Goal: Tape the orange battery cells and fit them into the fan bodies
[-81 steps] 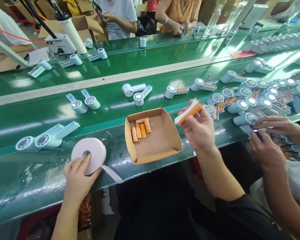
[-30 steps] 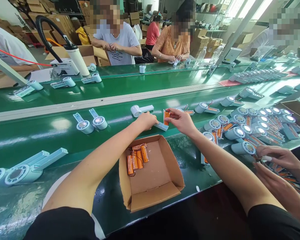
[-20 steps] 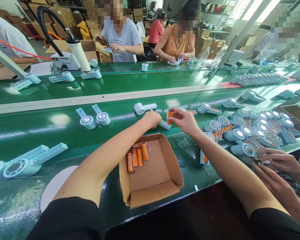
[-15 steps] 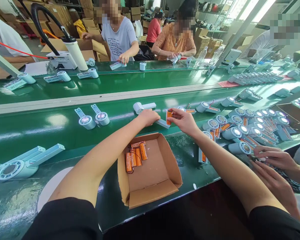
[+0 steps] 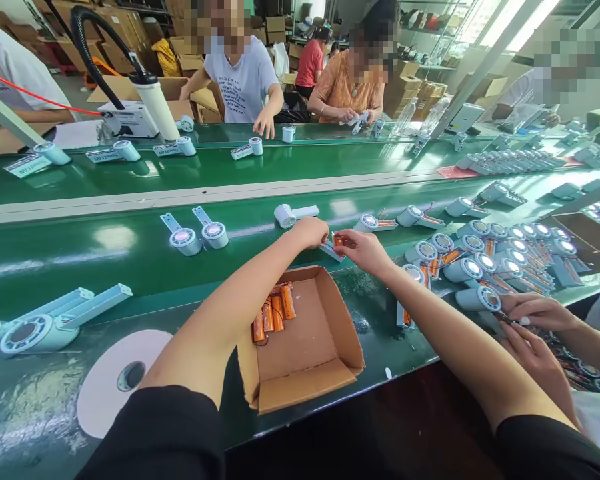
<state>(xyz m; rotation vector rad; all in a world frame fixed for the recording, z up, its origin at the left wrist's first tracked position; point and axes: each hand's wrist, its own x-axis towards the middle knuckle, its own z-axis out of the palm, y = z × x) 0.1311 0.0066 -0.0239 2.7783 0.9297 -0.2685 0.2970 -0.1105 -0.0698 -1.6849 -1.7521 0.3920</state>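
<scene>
My left hand (image 5: 310,233) is closed over a light-blue handheld fan; its handle (image 5: 334,252) sticks out to the right, while the fan's head is hidden behind my fingers. My right hand (image 5: 364,251) pinches an orange battery pack (image 5: 338,243) right at that handle, partly covered by the fingers. Below my wrists, a shallow cardboard box (image 5: 310,397) holds several orange battery packs (image 5: 278,313) in its far left corner. Just beyond my left hand lies another fan (image 5: 285,215) with its handle pointing right.
Two fans (image 5: 214,235) lie to the left on the green belt (image 5: 105,267). A white roll (image 5: 100,387) is beside my left forearm. Many fans with batteries (image 5: 465,269) crowd the right, near a co-worker's hands (image 5: 540,320). People work across the line; one hand (image 5: 265,123) hovers over a fan.
My right hand has brought the battery pack down and left against the fan handle. My left forearm has shifted right, uncovering the white roll. A co-worker opposite has let go of a fan.
</scene>
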